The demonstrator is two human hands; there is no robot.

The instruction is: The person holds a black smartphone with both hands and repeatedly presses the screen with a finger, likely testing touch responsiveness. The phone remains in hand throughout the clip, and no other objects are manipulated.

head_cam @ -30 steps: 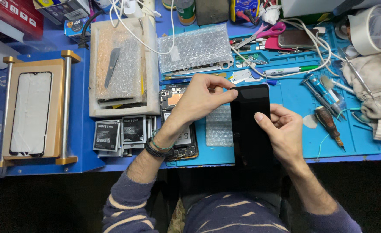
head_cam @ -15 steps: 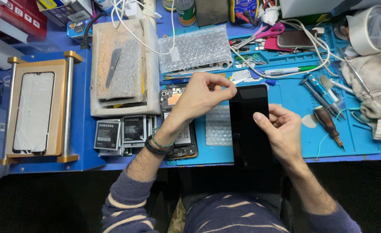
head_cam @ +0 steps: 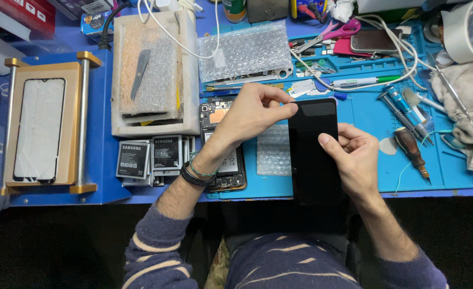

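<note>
Screen panel (head_cam: 314, 152), black and glossy, runs lengthwise away from you, its top end toward the tools. Your right hand (head_cam: 357, 158) clamps its right edge, thumb on the glass; your left hand (head_cam: 252, 115) pinches its top-left corner above the blue mat (head_cam: 365, 115).

A crowded blue worktop (head_cam: 102, 184) spreads beyond the hands, a lighter blue mat (head_cam: 450, 171) covering its right part; below its near edge the floor lies in deep shadow; even overhead light falls across the surface, casting only soft shadows.
</note>
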